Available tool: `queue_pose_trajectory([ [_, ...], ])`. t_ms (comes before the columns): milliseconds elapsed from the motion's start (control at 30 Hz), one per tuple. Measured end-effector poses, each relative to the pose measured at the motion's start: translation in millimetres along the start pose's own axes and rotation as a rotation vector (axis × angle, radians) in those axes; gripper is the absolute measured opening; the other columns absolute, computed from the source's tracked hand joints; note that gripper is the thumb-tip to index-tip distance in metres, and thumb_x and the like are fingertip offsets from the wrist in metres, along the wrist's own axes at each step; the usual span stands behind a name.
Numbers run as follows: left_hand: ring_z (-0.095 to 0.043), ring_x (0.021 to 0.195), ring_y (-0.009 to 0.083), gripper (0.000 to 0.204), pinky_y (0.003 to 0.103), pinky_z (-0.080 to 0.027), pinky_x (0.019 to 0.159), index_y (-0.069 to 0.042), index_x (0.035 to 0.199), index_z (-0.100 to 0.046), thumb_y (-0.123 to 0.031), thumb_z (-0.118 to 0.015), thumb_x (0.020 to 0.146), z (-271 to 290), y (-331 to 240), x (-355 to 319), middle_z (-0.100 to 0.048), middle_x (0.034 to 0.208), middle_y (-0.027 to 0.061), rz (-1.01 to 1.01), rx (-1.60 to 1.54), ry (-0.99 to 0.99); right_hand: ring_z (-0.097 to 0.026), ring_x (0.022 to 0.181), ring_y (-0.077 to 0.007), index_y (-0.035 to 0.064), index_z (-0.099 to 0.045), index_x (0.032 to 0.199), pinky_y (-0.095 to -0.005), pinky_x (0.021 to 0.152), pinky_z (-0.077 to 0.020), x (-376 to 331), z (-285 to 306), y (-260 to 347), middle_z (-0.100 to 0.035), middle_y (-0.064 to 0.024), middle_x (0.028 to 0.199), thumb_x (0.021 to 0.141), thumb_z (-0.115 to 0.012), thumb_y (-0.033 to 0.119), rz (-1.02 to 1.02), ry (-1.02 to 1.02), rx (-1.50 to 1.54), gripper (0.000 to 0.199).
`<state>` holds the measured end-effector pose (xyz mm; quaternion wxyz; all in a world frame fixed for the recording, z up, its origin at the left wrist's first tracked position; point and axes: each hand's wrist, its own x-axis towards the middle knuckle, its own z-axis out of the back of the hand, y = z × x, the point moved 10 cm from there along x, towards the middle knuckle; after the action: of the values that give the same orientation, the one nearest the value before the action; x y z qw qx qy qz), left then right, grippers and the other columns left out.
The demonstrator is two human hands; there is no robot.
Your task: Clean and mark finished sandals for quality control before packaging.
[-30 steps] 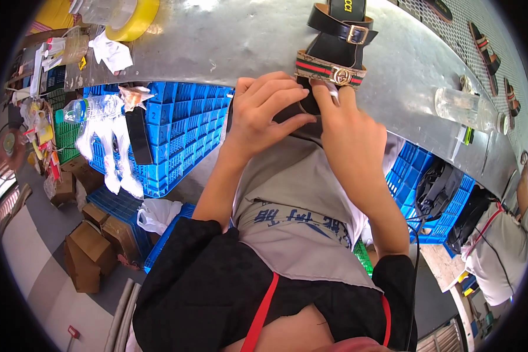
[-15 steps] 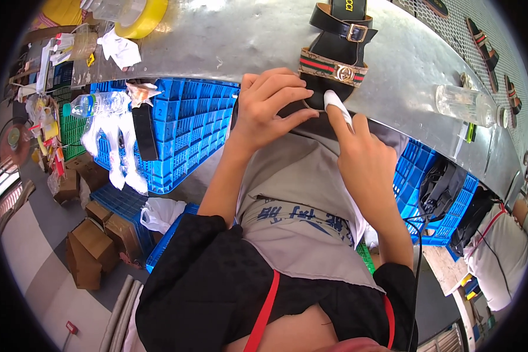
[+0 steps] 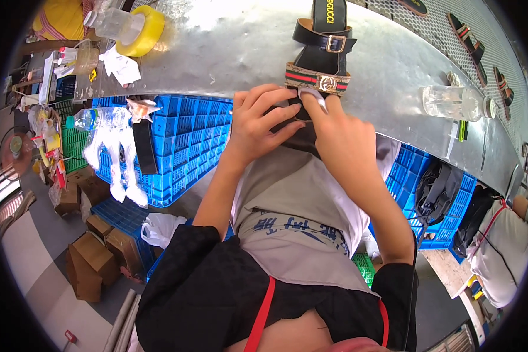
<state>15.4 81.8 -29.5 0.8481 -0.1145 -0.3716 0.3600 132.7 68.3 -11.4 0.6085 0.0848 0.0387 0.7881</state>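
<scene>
A black sandal [image 3: 314,58] lies on the metal table [image 3: 234,47], its toe toward me at the near edge. It has a buckled ankle strap and a patterned front strap with a green and red stripe and a metal ornament. My left hand [image 3: 255,126] holds the toe end from the left, fingers curled over its edge. My right hand [image 3: 347,141] presses a piece of white cloth [image 3: 312,92], wrapped at the index fingertip, against the insole just below the front strap. The fingertips hide most of the toe.
A clear bottle [image 3: 452,102] lies at the right of the table; yellow tape [image 3: 146,29] and crumpled white tissue [image 3: 122,66] sit at the left. Beyond the far edge, more sandals [image 3: 468,44] rest on a perforated surface. Blue crates [image 3: 188,146] stand below. Another person [image 3: 501,252] is at right.
My right hand has moved up and left, bringing the cloth-covered finger closer to the front strap. The view has shifted a little, so the sandal appears further left.
</scene>
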Motion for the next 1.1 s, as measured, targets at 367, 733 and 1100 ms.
queue_pose_trajectory([
  [367,-0.062,0.11,0.0232,0.038,0.036,-0.038,0.085,-0.018,0.102,-0.072,-0.025,-0.087,0.068,4.3,4.3,-5.6,-0.067,0.116,0.0015,-0.008,0.015,-0.021,-0.065,0.051,-0.023,0.0199,-0.06,0.129,-0.037,0.039,-0.0466,-14.4,1.8,2.6,-0.059,-0.0068,0.081,0.083,-0.065,0.009,-0.038,-0.035,0.082,0.048],
  [733,-0.064,0.11,0.0226,0.042,0.037,-0.038,0.087,-0.017,0.107,-0.073,-0.018,-0.087,0.067,2.9,3.0,-17.8,-0.065,0.101,0.0013,-0.014,0.005,-0.106,-0.068,0.058,-0.0207,0.0183,-0.06,0.125,-0.0325,0.045,-0.0515,-25.3,-5.4,0.6,-0.057,-0.0078,0.085,0.085,-0.064,0.014,-0.114,0.095,-0.099,0.041],
  [1100,-0.062,0.105,0.0277,0.027,0.037,-0.046,0.09,-0.003,0.109,-0.065,-0.002,-0.073,0.083,29.1,19.2,-24.7,-0.066,0.109,0.0129,0.225,-0.269,-0.264,-0.068,0.067,-0.0323,0.0206,-0.068,0.121,-0.0442,0.057,-0.0524,-57.4,36.3,-30.8,-0.058,-0.0122,0.086,0.081,-0.06,0.001,-0.157,-0.028,0.192,0.046],
])
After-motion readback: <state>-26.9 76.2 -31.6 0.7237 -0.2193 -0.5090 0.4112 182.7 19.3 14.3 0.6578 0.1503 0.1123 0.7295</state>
